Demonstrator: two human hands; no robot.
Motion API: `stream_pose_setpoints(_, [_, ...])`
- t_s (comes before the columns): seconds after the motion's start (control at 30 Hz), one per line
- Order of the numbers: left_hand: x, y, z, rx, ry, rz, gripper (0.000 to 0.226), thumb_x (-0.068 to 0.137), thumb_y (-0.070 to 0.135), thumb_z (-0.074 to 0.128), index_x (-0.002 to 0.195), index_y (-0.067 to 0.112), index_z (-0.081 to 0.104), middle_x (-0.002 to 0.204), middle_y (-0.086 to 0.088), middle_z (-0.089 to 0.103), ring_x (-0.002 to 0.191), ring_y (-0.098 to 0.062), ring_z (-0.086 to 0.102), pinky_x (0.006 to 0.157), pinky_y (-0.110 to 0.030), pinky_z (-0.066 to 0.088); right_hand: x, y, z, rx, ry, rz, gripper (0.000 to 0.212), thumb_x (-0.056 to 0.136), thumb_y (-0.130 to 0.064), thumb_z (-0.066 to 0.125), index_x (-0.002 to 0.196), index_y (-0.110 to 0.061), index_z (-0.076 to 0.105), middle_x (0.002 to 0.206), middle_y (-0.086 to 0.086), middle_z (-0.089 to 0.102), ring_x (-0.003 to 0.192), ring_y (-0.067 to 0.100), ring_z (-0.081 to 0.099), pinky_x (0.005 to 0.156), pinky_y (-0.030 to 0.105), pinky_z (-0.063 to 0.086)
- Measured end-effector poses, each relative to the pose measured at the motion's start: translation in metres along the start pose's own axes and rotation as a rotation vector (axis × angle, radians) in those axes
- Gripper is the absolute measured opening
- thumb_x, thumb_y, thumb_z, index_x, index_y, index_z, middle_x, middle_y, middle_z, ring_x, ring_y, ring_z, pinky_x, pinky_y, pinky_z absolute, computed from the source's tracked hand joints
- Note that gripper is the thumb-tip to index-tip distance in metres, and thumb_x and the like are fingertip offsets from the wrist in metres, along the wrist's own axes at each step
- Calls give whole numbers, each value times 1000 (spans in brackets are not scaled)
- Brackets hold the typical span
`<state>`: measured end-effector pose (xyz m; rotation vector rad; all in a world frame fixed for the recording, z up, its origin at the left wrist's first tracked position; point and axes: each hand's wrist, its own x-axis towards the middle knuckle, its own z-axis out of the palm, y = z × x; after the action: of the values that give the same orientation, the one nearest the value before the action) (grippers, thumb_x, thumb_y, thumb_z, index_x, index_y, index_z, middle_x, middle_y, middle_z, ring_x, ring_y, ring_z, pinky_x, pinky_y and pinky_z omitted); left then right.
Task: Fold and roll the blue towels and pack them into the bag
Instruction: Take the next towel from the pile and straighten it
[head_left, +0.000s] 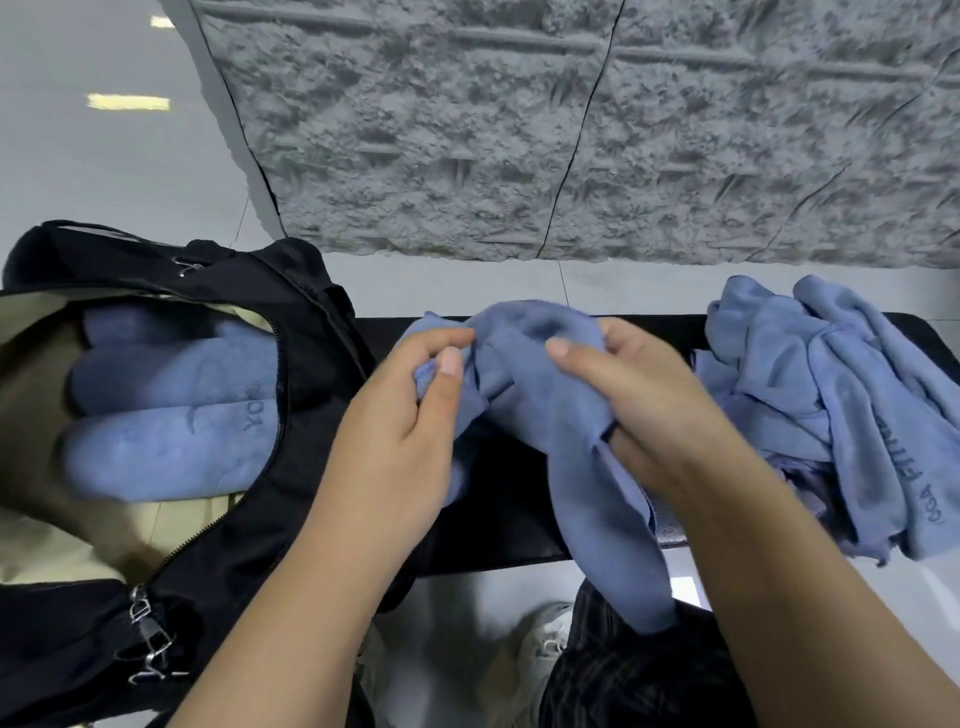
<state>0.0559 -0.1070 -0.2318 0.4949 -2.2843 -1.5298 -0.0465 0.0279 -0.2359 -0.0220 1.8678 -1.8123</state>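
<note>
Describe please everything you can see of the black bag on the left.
The black bag lies at the left on the dark surface, unzipped and wide open. Its outside looks like black fabric, its lining beige. Metal zipper pulls hang at its near edge. Rolled blue towels lie side by side inside. Neither hand touches it.

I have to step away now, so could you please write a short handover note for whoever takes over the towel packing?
Left hand and right hand: both grip one crumpled towel above the black table.
Bag: open at left, with rolled towels already inside.
Pile: unfolded towels at right.
Done: several rolled and packed.
Left: fold, roll and pack the held towel, then the pile.
</note>
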Motion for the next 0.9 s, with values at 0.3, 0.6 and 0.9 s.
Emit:
stream_pose_setpoints(0.3, [0, 6, 7, -399, 6, -275, 26, 95, 9, 45, 101, 30, 60, 78, -4, 60, 69, -14, 54, 64, -22, 48, -10, 11, 28, 25, -237, -31, 31, 74, -18, 65, 98, 2, 66, 104, 35, 62, 95, 32, 64, 96, 53, 45])
stream_pose_setpoints(0.6, [-2, 2, 8, -445, -108, -267, 25, 94, 1, 46, 88, 19, 62, 78, 1, 67, 71, -14, 65, 58, -22, 54, -9, 10, 27, 20, -194, -71, 10, 81, -20, 63, 75, -22, 71, 91, 21, 70, 85, 27, 66, 88, 48, 50])
stream_pose_setpoints(0.9, [-4, -6, 1, 3, -24, 7, 11, 92, 20, 48, 82, 26, 48, 74, 3, 58, 60, -10, 53, 57, -20, 42, -16, 3, 25, -201, -192, -183, 21, 89, -9, 61, 82, -24, 73, 81, 8, 73, 79, 13, 67, 84, 38, 53])
